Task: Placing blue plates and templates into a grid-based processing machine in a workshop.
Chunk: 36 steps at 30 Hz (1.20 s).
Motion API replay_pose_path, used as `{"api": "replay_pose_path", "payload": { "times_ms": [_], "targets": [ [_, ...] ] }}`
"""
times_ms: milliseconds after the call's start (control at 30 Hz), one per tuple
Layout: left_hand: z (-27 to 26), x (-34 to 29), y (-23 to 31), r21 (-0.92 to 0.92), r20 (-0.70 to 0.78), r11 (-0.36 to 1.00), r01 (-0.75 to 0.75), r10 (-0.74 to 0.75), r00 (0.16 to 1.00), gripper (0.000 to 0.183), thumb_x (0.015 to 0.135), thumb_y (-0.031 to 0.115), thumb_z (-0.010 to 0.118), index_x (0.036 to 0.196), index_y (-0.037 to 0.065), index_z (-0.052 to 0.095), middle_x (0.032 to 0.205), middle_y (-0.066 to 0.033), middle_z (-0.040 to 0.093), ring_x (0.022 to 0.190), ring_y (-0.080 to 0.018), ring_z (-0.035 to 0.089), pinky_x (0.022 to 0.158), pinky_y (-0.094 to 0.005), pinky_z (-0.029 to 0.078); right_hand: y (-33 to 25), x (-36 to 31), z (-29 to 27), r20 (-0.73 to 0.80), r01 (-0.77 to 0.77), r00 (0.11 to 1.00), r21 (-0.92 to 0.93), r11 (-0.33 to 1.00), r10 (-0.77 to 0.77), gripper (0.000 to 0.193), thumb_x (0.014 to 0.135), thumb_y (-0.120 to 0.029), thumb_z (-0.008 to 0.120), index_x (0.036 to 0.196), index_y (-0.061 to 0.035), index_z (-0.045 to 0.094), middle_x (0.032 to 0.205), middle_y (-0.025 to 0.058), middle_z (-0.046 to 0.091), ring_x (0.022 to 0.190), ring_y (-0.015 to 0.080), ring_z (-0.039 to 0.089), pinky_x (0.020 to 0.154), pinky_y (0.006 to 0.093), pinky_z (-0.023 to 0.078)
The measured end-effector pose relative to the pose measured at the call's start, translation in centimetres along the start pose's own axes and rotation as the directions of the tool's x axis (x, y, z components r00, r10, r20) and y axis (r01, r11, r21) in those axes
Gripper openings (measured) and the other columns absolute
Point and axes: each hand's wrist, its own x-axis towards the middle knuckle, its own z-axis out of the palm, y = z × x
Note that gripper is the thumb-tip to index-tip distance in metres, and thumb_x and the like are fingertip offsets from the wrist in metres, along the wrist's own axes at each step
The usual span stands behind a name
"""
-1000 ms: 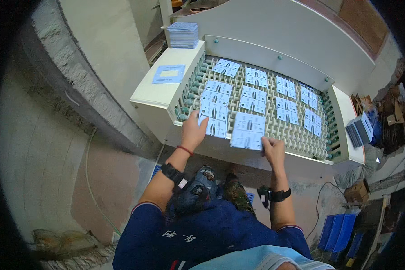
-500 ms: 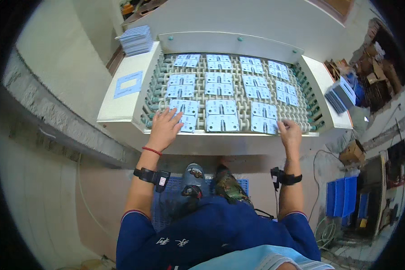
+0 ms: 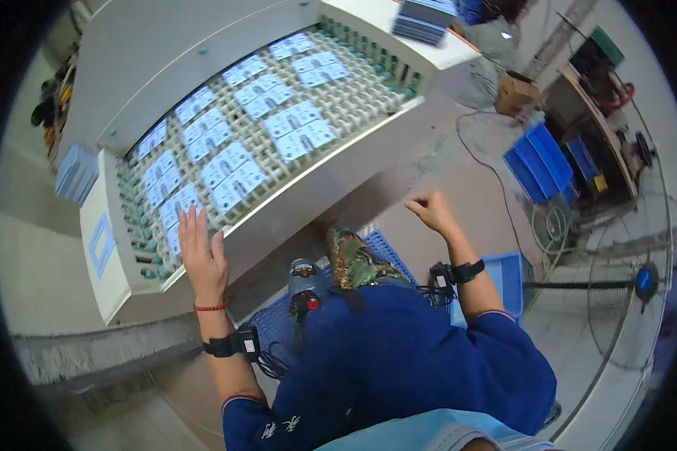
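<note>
Head view: white conveyor machine (image 3: 331, 178) set slantwise across the upper left, its roller bed (image 3: 359, 92) facing up. Pale blue printed panels lie flat on the rollers in rough rows, gaps between them. Nearest row: left panel (image 3: 174, 219), middle panel (image 3: 233, 177), right panel (image 3: 299, 131).

Hands: left hand (image 3: 203, 257) at the near edge, fingers long and nearly straight, thumb set apart, nothing gripped. Fingertips overlap the left panel; contact or hover, cannot tell. Right hand (image 3: 435, 215) well off the machine, above the floor, half open: fingers loosely curled, gap at the thumb, nothing seen in it.

Wrists: red bracelet (image 3: 209, 307) on the left; black strapped device on each.

Machine ends: on the left, a stack of panels (image 3: 77, 174) and, nearer the person, a flat blue frame (image 3: 107, 257) with a rectangular opening. On the right end, a darker-edged stack (image 3: 423, 21).

Floor, right side: cardboard box (image 3: 517, 93), blue bins (image 3: 538, 161), pale coiled hose (image 3: 554, 228) close by. Standing fan (image 3: 645, 282) at far right.
</note>
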Motion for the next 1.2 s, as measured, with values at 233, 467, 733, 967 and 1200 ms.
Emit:
{"api": "replay_pose_path", "payload": {
  "times_ms": [233, 467, 733, 967, 1200],
  "targets": [
    [4.1, 4.2, 8.7, -0.115, 0.083, 0.959, -0.260, 0.270, 0.959, 0.052, 0.076, 0.005, 0.059, 0.126, 0.003, 0.045, 0.133, -0.0166, 0.041, 0.128, -0.0350, 0.030, 0.102, -0.0413, 0.028, 14.2, -5.6, -2.5, -0.137, -0.307, 0.944, -0.038, 0.951, 0.299, 0.031, 0.075, -0.028, 0.065, 0.069, 0.0024, 0.064, 0.054, 0.0088, 0.057, 0.051, 0.0146, 0.055, 0.051, 0.0310, 0.043],
    [9.0, 9.5, 18.5, -0.198, 0.308, 0.873, -0.446, 0.487, 0.817, 0.050, 0.077, 0.005, 0.057, 0.125, 0.000, 0.045, 0.132, -0.0176, 0.041, 0.126, -0.0362, 0.032, 0.103, -0.0421, 0.028, 19.7, -1.5, -3.7, -0.129, -0.324, 0.933, 0.100, 0.941, 0.335, 0.032, 0.075, -0.031, 0.063, 0.076, 0.0010, 0.065, 0.061, 0.0141, 0.060, 0.058, 0.0220, 0.059, 0.058, 0.0355, 0.046],
    [16.9, 21.3, 30.5, -0.268, 0.285, 0.751, -0.604, 0.660, 0.695, 0.037, 0.079, 0.005, 0.052, 0.115, -0.003, 0.051, 0.123, -0.0230, 0.048, 0.117, -0.0416, 0.043, 0.097, -0.0456, 0.034, 39.5, 0.3, 1.1, -0.435, -0.271, 0.866, 0.011, 0.962, 0.249, 0.035, 0.072, -0.032, 0.065, 0.087, -0.0005, 0.065, 0.082, 0.0219, 0.063, 0.079, 0.0361, 0.061, 0.078, 0.0408, 0.046],
    [21.3, 27.9, 38.2, -0.331, 0.329, 0.777, -0.535, 0.627, 0.706, 0.028, 0.072, -0.001, 0.054, 0.099, -0.002, 0.057, 0.108, -0.0195, 0.058, 0.098, -0.0363, 0.055, 0.086, -0.0400, 0.042, 41.7, -0.2, -8.5, 0.106, -0.687, 0.667, 0.472, 0.553, 0.738, 0.023, 0.079, -0.024, 0.060, 0.076, -0.0018, 0.065, 0.059, 0.0038, 0.058, 0.049, 0.0107, 0.051, 0.046, 0.0253, 0.042],
    [24.9, 29.3, 39.4, -0.221, 0.275, 0.927, -0.302, 0.356, 0.893, 0.024, 0.068, -0.005, 0.057, 0.091, 0.000, 0.061, 0.093, -0.0139, 0.062, 0.083, -0.0276, 0.056, 0.075, -0.0346, 0.043, 45.8, 11.6, -22.7, 0.102, -0.747, 0.649, 0.272, 0.606, 0.754, 0.025, 0.079, -0.022, 0.061, 0.064, -0.0025, 0.059, 0.054, 0.0050, 0.053, 0.047, 0.0111, 0.051, 0.043, 0.0257, 0.041]
  ]
}}
